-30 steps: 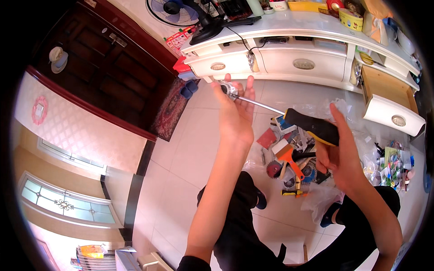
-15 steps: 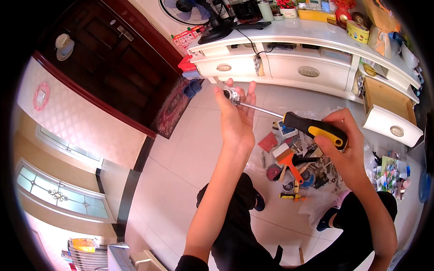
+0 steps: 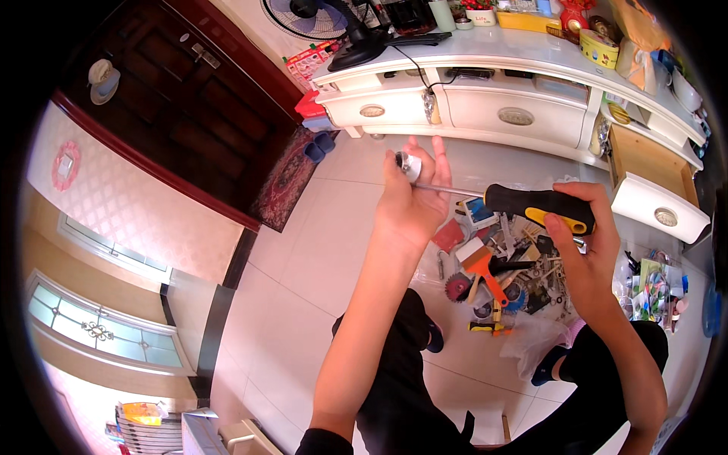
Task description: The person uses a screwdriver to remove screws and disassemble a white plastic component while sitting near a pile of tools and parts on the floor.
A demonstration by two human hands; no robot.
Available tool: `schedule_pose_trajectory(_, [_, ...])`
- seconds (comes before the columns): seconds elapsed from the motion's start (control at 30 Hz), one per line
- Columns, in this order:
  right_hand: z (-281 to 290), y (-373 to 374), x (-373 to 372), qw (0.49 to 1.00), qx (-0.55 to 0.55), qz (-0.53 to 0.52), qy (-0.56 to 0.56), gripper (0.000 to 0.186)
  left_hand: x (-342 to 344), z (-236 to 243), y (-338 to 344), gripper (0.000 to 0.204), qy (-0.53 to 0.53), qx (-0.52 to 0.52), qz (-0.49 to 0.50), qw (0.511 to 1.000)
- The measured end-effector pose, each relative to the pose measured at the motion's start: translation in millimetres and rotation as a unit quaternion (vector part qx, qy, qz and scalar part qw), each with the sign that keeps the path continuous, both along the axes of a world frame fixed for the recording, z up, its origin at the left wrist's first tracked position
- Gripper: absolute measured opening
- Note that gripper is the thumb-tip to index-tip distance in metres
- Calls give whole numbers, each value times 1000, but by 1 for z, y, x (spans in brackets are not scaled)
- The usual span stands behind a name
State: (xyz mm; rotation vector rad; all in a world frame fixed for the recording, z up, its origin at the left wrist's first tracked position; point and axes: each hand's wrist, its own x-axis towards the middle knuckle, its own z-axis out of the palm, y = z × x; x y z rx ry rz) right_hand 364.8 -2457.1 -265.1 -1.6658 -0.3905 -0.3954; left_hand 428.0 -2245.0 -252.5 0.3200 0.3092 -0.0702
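My left hand is raised at the middle, palm up, its thumb and fingers closed round a small white-and-silver fitting with a dark round opening. Its exact kind is too small to make out. In my right hand is the black-and-yellow handle of a screwdriver. The metal shaft points left and its tip end reaches the fitting, partly hidden by my left hand. Below the screwdriver, on the floor, lies a pile of tools and metal parts, with an orange-handled scraper on top.
A long white cabinet runs along the far side, with one drawer pulled out at the right. A fan stands on it. Clear plastic bags and a bundle of small items lie on the floor. Blue slippers rest near the door mat.
Both hands have shifted slightly to the right with the fitting and the screwdriver. The fitting has turned in my left hand, and the screwdriver lies closer to level.
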Motion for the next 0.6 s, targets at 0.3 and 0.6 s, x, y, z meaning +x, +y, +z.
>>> schedule_pose_trajectory(0.3, [-5, -9, -8, 998, 17, -41, -36, 28, 7, -11, 9, 36, -7, -91, -60, 994])
schedule_pose_trajectory(0.6, [-6, -11, -10, 995, -59, -43, -67, 30, 0, 6, -3, 34, 5, -89, -37, 995])
